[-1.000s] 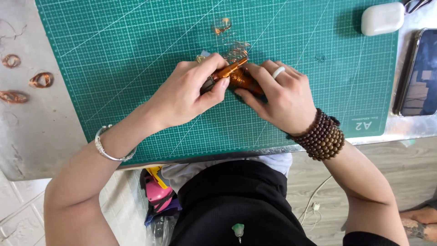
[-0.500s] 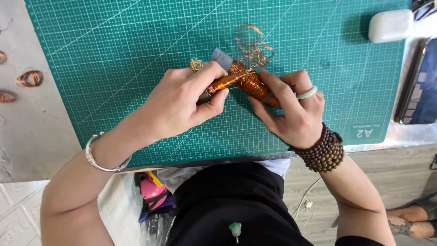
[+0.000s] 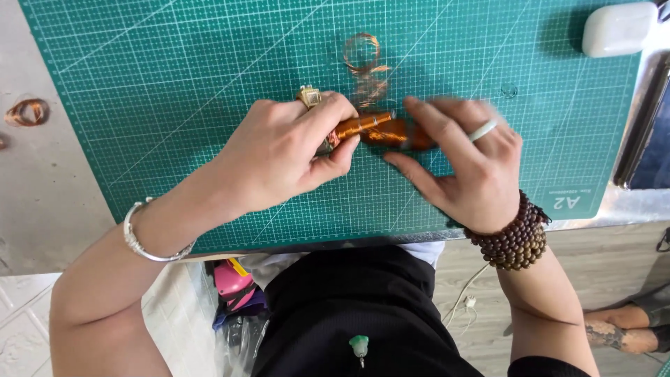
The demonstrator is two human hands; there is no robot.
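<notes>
Over a green cutting mat my two hands hold one small object wound with copper wire. My left hand grips its left end, where a small brass-coloured piece pokes out above the knuckles. My right hand, blurred with motion and wearing a white ring, holds the right end between thumb and fingers. A loose curl of thin copper wire rises from the object toward the far side of the mat.
A white earbud case lies at the mat's far right corner, beside a dark phone or tablet. Copper wire coils lie on the grey tabletop left of the mat. A pink tool and bags lie below the table edge.
Both hands have shifted right and slightly farther across the mat with the copper-wound object. The loose wire curl has uncoiled farther from it, and my right hand is moving fast.
</notes>
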